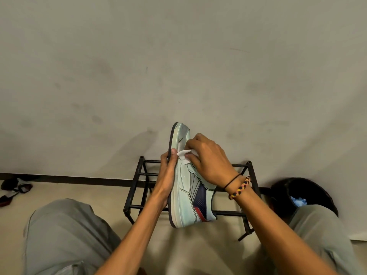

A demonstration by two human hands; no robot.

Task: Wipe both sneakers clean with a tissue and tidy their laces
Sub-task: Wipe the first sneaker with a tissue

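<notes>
A pale mint sneaker (185, 187) with navy and red panels is held up on its side, toe pointing away, sole to the left. My left hand (167, 171) grips it along the sole, thumb over the edge. My right hand (208, 157) pinches a white tissue (185, 154) against the upper near the toe. The laces are hidden under my right hand. Only one sneaker is in view.
A black metal shoe rack (137, 187) stands against the wall behind the sneaker. A dark bin (309, 189) holding something blue sits at the right. Dark sandals (14, 188) lie on the floor at far left. My grey-trousered knees (65, 235) fill the lower corners.
</notes>
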